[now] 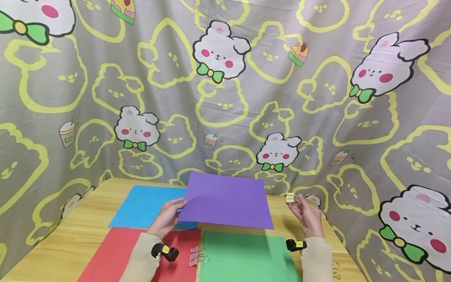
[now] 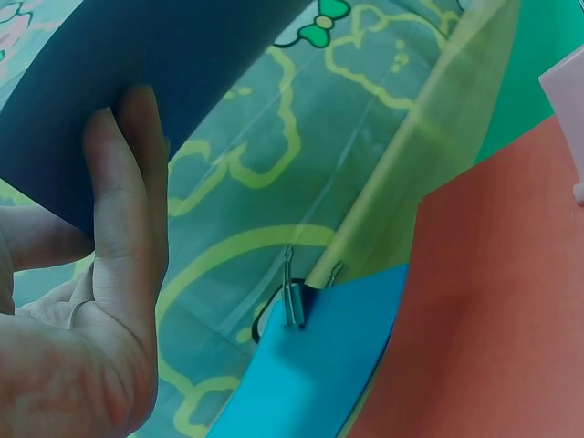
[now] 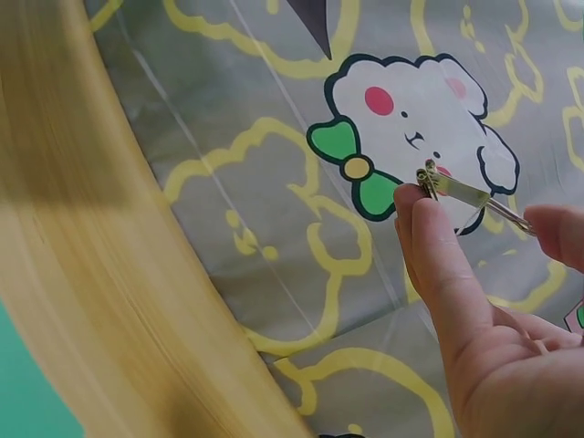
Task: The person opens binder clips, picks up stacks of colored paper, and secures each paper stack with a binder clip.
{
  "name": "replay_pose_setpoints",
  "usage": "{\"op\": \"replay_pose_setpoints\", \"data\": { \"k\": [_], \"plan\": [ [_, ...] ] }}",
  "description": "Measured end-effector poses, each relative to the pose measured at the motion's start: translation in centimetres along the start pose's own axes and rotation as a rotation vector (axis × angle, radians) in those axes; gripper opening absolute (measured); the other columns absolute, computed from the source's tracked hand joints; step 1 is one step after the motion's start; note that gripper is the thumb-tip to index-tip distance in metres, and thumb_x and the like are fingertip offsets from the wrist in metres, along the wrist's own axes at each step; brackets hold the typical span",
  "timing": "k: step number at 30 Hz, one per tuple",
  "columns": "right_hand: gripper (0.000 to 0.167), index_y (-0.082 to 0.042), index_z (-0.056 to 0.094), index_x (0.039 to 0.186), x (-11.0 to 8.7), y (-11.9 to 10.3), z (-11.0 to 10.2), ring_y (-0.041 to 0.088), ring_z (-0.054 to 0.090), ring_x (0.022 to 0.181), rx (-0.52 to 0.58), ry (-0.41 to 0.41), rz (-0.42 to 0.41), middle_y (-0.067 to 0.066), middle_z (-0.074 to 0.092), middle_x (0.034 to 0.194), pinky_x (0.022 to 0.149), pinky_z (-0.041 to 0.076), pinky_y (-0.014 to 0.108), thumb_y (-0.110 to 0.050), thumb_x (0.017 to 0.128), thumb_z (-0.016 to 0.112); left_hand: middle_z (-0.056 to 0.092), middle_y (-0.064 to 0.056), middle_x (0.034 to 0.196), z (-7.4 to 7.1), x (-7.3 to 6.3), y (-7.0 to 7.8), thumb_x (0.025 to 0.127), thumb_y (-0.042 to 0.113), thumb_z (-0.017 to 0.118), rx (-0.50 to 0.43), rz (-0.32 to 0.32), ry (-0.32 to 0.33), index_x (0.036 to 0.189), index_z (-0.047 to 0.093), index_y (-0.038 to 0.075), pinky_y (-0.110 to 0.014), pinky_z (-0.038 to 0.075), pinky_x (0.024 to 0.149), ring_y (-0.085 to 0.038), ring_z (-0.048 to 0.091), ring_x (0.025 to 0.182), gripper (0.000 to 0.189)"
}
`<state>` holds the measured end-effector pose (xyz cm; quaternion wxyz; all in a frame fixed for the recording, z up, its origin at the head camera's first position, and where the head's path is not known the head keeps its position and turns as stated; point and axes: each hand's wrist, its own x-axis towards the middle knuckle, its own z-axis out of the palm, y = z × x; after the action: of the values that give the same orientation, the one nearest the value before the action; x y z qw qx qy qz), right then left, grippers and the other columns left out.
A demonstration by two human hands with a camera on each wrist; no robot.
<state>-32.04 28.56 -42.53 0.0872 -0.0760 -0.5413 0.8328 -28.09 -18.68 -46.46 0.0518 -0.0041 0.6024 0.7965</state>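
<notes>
A purple sheet (image 1: 225, 199) is held up above the table, its left edge pinched between the thumb and fingers of my left hand (image 1: 168, 215). Seen from the left wrist, the same sheet (image 2: 173, 46) looks dark and slightly bowed. To the right of the sheet, apart from it, my right hand (image 1: 309, 219) pinches a pale yellow binder clip (image 1: 290, 197) by its wire handles. The right wrist view shows this clip (image 3: 461, 189) between thumb and fingertips.
On the wooden table (image 1: 53, 239) lie a blue sheet (image 1: 144, 203), a red sheet (image 1: 112, 246) and a green sheet (image 1: 246, 254). A pink binder clip (image 1: 193, 256) sits at the red sheet's right edge, and a blue binder clip (image 2: 294, 306) at the blue sheet. Patterned cloth (image 1: 225, 105) hangs behind.
</notes>
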Motion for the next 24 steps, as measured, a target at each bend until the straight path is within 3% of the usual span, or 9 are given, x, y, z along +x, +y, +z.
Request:
{"op": "replay_pose_setpoints", "data": {
  "k": [24],
  "plan": [
    [0.026,-0.01,0.07,0.091,-0.3,0.7,1.4,0.013,0.079,0.079,-0.079,-0.033,0.013,0.002,0.074,0.082,0.088,0.061,0.024,-0.029,0.105,0.062,0.07,0.01,0.091,-0.1,0.1,0.0,0.108,0.018,0.053,0.001,0.004,0.004,0.152,0.034,-0.008,-0.024,0.056,0.072,-0.006,0.067,0.079,0.055]
  ]
}}
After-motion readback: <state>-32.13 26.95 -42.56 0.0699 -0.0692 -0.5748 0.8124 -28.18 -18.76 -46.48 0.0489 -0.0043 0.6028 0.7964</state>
